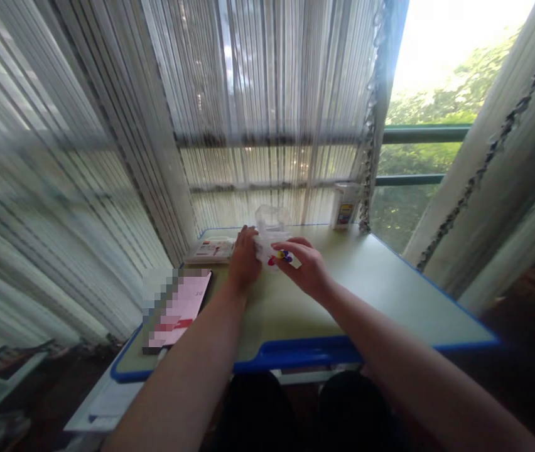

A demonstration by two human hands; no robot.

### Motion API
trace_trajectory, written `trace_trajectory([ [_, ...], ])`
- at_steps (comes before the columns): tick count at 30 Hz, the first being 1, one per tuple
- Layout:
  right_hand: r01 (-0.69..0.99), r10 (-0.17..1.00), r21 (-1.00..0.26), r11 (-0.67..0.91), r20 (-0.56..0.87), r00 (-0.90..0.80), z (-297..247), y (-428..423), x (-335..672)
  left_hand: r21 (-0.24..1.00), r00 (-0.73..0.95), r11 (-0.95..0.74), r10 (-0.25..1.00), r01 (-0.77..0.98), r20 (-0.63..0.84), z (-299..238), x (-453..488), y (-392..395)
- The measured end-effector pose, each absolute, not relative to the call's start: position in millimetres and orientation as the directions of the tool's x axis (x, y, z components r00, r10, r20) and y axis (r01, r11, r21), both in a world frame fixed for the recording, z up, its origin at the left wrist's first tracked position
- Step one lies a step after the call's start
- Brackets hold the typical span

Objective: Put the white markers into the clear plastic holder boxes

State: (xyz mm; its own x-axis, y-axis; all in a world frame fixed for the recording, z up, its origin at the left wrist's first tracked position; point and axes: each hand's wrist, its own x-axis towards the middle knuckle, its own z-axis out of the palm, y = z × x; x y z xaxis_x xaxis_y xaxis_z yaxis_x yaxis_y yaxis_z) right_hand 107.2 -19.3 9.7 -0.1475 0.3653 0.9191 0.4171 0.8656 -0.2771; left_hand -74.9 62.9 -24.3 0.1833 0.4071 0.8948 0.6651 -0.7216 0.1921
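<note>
A clear plastic container or bag (272,220) is over the far middle of the table; its exact kind is blurred. My left hand (245,254) is closed around its left side. Coming in from the right, my right hand (309,267) has thumb and index finger bent round small red, yellow and blue pieces (282,255) at the front of the plastic. Whether these pieces lie inside the plastic or in front of it, I cannot tell. The fingertips partly cover them.
The pale table (371,282) has a blue rim. Behind my left hand lies a flat clear box with a printed label (211,249). A pink booklet (185,307) rests at the left. A clear container (345,207) stands at the back right, against string curtains (272,94).
</note>
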Motion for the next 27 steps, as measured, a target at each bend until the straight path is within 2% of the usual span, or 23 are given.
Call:
trace_trajectory([
  [3, 0.479, 0.313, -0.194, 0.856, 0.932, -0.183, 10.1, -17.2, 108.6, 0.134, 0.221, -0.759, 0.346, 0.637, 0.912, -24.1, -74.6, 64.4],
  [6, 0.484, 0.286, -0.153, 0.862, 0.934, -0.215, 9.2, -16.4, 108.9, 0.141, 0.218, -0.765, 0.347, 0.628, 0.912, -22.8, -73.6, 63.8],
  [12, 0.497, 0.33, -0.195, 0.845, 0.923, -0.197, 12.3, -20.8, 108.0, 0.082, 0.275, -0.752, 0.337, 0.654, 0.9, -17.7, -71.1, 59.9],
  [15, 0.487, 0.308, -0.169, 0.857, 0.925, -0.222, 16.2, -23.2, 107.6, 0.056, 0.28, -0.774, 0.294, 0.63, 0.914, -17.0, -68.7, 60.0],
  [18, 0.492, 0.317, -0.167, 0.854, 0.918, -0.239, 17.9, -23.2, 107.4, 0.064, 0.268, -0.79, 0.281, 0.61, 0.921, -17.0, -66.3, 60.5],
  [23, 0.529, 0.376, -0.227, 0.818, 0.907, -0.192, 14.4, -19.3, 107.6, 0.112, 0.252, -0.783, 0.327, 0.612, 0.911, -16.1, -65.9, 59.7],
  [27, 0.538, 0.362, -0.2, 0.819, 0.907, -0.214, 12.3, -17.4, 109.4, 0.146, 0.251, -0.782, 0.362, 0.606, 0.898, -16.5, -66.2, 60.3],
])
